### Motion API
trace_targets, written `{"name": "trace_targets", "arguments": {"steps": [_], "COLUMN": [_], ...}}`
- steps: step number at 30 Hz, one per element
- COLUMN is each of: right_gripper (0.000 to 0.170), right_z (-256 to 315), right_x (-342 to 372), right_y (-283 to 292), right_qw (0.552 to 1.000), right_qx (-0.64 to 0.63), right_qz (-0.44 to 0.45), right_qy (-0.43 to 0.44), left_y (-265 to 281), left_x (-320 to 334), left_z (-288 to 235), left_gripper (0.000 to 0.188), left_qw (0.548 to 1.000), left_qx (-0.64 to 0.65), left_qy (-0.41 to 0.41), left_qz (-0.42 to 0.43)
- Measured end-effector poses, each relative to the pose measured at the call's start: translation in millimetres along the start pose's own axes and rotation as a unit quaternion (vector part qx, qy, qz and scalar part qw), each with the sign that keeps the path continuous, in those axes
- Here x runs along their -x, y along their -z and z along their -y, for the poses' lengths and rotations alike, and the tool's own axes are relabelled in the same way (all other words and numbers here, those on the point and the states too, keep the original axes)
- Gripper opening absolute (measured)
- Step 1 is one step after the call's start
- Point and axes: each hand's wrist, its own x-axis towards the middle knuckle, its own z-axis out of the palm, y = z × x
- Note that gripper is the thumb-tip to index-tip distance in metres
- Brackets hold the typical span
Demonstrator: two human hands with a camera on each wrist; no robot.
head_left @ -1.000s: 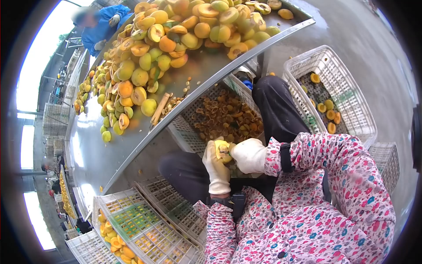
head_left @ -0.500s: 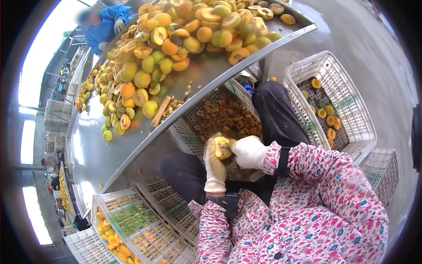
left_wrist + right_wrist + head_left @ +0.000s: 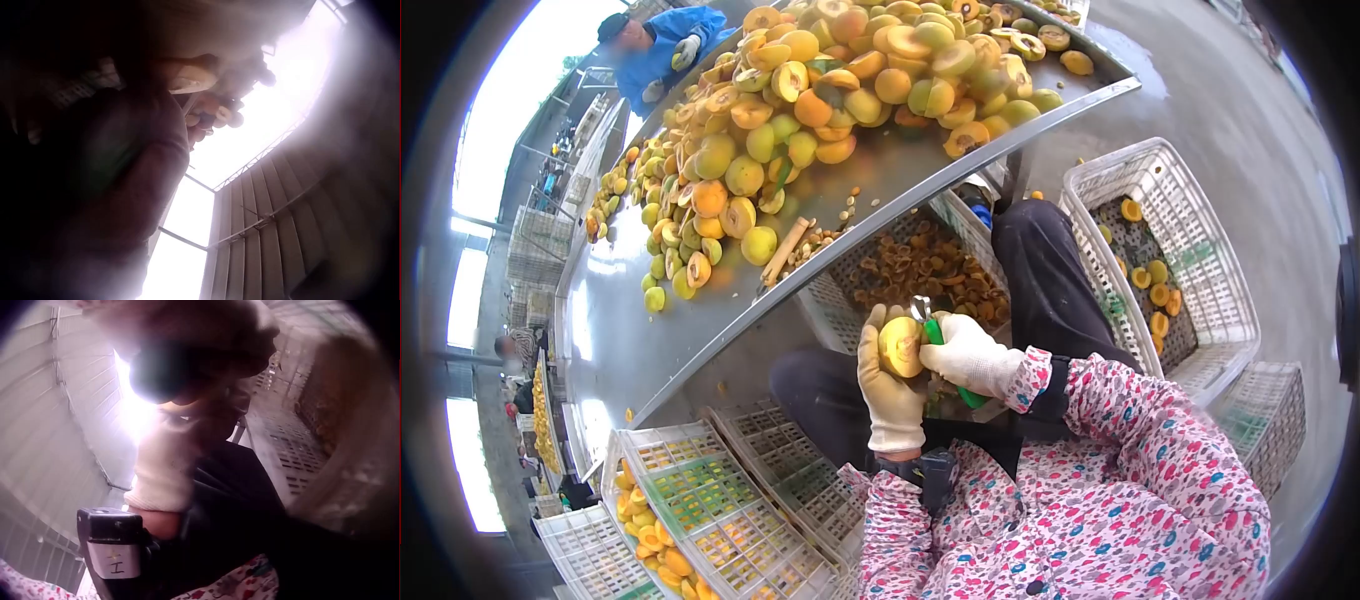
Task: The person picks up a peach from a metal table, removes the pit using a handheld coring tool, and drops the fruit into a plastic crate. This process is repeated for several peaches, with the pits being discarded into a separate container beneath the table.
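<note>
In the head view, my gloved left hand [image 3: 890, 400] holds a yellow peach half [image 3: 900, 347] from its left side and below, over the lap. My gloved right hand [image 3: 975, 358] grips a pitting tool with a green handle [image 3: 933, 331], just right of the fruit. The tool's looped metal tip [image 3: 920, 308] points up beside the fruit's upper right edge. Both wrist views are dark and blurred; in the right wrist view the left glove [image 3: 165, 462] shows beyond the right hand.
Halved peaches [image 3: 745, 175] lie heaped on the metal table [image 3: 615, 330], near a wooden stick [image 3: 788, 250]. Below its edge, a crate [image 3: 825, 310] holds brown-orange pieces. Another crate [image 3: 1215, 270] at right holds several halves; more crates [image 3: 700, 490] stand at left. A person in blue [image 3: 675, 45] is across the table.
The right hand has drawn slightly back from the fruit, and the tool's metal tip and green handle now show plainly. The left hand has turned the peach half. The head view has shifted slightly.
</note>
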Motion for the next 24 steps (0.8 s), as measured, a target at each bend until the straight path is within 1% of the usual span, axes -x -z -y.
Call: {"name": "trace_targets", "arguments": {"steps": [1,2,3,5,6,8,9,10,11,12,13,14,15,16,17,19,20,21,22,23,24], "right_gripper": [0.029,0.032,0.032,0.027,0.027,0.027,0.025,0.024,0.023,0.020,0.020,0.019,0.017,0.017,0.017,0.018,0.018,0.021,0.024,0.027,0.027], "right_z": [-1.0,-7.4,-9.5,-12.3,-10.6,-4.8,-6.1,-10.7,-15.6,-18.7,-21.9,-24.2,-25.2,-21.5,-21.1,-22.0,-23.3,-24.5,-25.1,-26.0,-20.2], "right_x": [-2.0,-8.0,-11.8,-16.4,-16.0,-13.1,-12.5,-13.4,-14.4,-12.3,-9.8,-7.6,-6.3,-5.9,-7.0,-9.2,-10.2,-11.4,-13.0,-13.5,-9.8], "right_y": [-3.8,-4.5,-4.9,-6.1,-5.9,-2.4,-0.1,6.8,13.9,17.3,16.8,15.8,14.7,13.2,11.2,6.3,3.6,1.1,-0.7,-2.8,-4.5], "right_qw": [0.997,0.981,0.981,0.950,0.949,0.923,0.912,0.882,0.848,0.821,0.822,0.809,0.794,0.781,0.782,0.776,0.776,0.763,0.748,0.733,0.733], "right_qx": [0.064,0.175,0.180,0.293,0.296,0.354,0.360,0.405,0.449,0.492,0.492,0.513,0.532,0.575,0.574,0.610,0.610,0.629,0.648,0.667,0.667], "right_qz": [-0.031,-0.047,-0.044,-0.046,-0.041,-0.028,-0.068,-0.085,-0.101,-0.092,-0.094,-0.088,-0.081,-0.056,-0.058,-0.015,-0.013,0.000,0.013,0.026,0.029], "right_qy": [0.021,0.067,0.064,0.102,0.100,0.149,0.184,0.224,0.263,0.275,0.270,0.275,0.281,0.236,0.234,0.162,0.159,0.151,0.142,0.131,0.128], "left_y": [1.7,8.9,17.7,35.1,31.2,39.2,38.1,36.4,35.8,32.5,28.8,23.9,22.4,21.6,20.9,14.8,15.4,16.3,18.4,22.4,26.0], "left_x": [-0.4,-1.9,-4.8,-7.7,-6.3,-10.1,-10.6,-10.1,-9.4,-7.3,-4.3,-1.8,-1.6,-1.5,-1.4,1.5,1.7,1.8,0.8,0.3,1.1], "left_z": [-1.1,-1.0,0.0,3.1,3.7,8.0,8.6,11.0,10.9,9.9,8.9,6.2,8.6,10.3,11.0,10.3,11.7,12.9,14.6,16.9,18.2], "left_gripper": [0.038,0.042,0.042,0.049,0.053,0.056,0.059,0.057,0.057,0.056,0.056,0.055,0.055,0.056,0.056,0.054,0.051,0.048,0.048,0.045,0.043], "left_qw": [0.997,0.998,0.998,0.981,0.983,0.985,0.987,0.991,0.991,0.993,0.993,0.994,0.993,0.994,0.995,0.995,0.994,0.991,0.991,0.990,0.989], "left_qx": [-0.065,0.004,0.009,0.086,0.038,0.021,0.000,-0.025,-0.024,-0.058,-0.093,-0.066,-0.066,-0.068,-0.069,-0.075,-0.094,-0.114,-0.113,-0.123,-0.133], "left_qy": [-0.002,0.052,0.050,0.165,0.179,0.168,0.163,0.128,0.130,0.100,0.072,0.090,0.096,0.083,0.069,0.070,0.059,0.047,0.050,0.031,0.012], "left_qz": [0.037,0.038,0.035,0.060,0.031,0.012,-0.003,0.002,0.001,0.002,0.004,0.011,0.013,0.012,0.010,0.004,-0.022,-0.049,-0.050,-0.058,-0.066]}}
